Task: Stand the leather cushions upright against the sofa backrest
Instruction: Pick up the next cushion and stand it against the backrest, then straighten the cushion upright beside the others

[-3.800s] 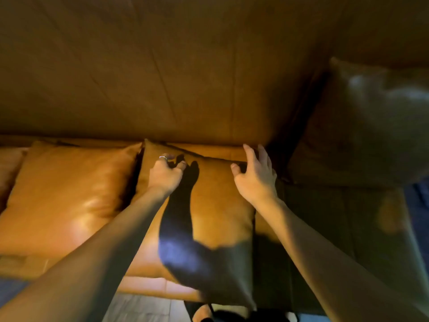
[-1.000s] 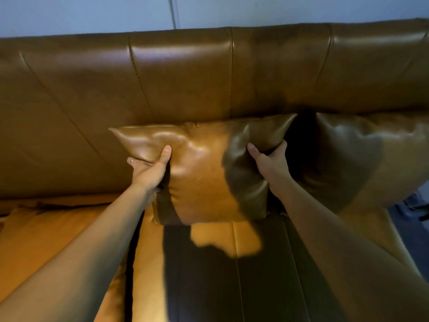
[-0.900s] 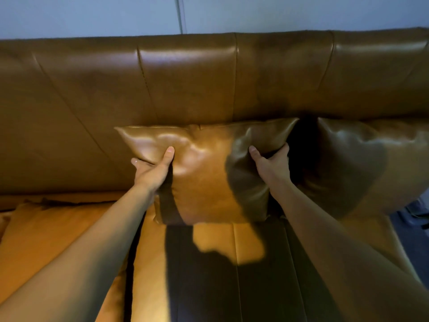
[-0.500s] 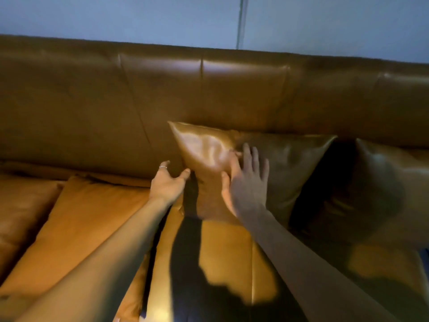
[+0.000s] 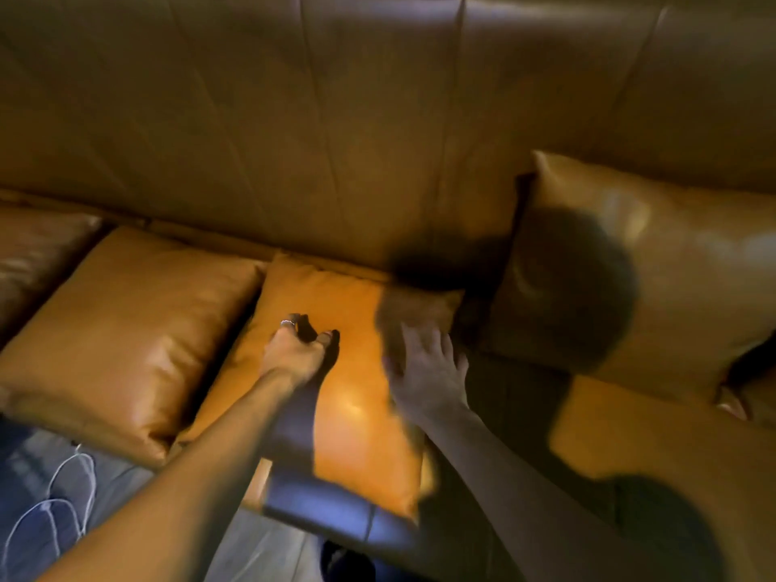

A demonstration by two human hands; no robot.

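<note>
Closest in, the two bare forearms come up from the bottom of the view, with pale floor (image 5: 126, 489) and a thin white cable (image 5: 54, 497) down in the lower left corner.

The left hand (image 5: 294, 354) sits on the middle cushion (image 5: 348, 392), fingers curled down onto its upper left part with a ring on one of them; it's pressing or starting a pinch, can't tell which. The right hand (image 5: 424, 371) is blurry, fingers spread loosely, over the cushion's right edge, and whether it actually has hold of anything isn't clear.

That middle cushion is tan-orange leather, shiny, lying flat on the seat with its near corner hanging past the front edge of the sofa. Its far edge is right by the base of the backrest (image 5: 336, 119).

Just to its left, another flat cushion (image 5: 126, 329), same leather, puffy, also reaching the front edge, sides almost touching. Further left a darker third one (image 5: 38, 254) is half cut off by the picture's edge.

On the right an upright cushion (image 5: 651, 279) already leans on the backrest, partly in shadow. Between it and the middle cushion is a strip of bare seat (image 5: 525, 396), mostly shadowed, so there's open room there.
</note>
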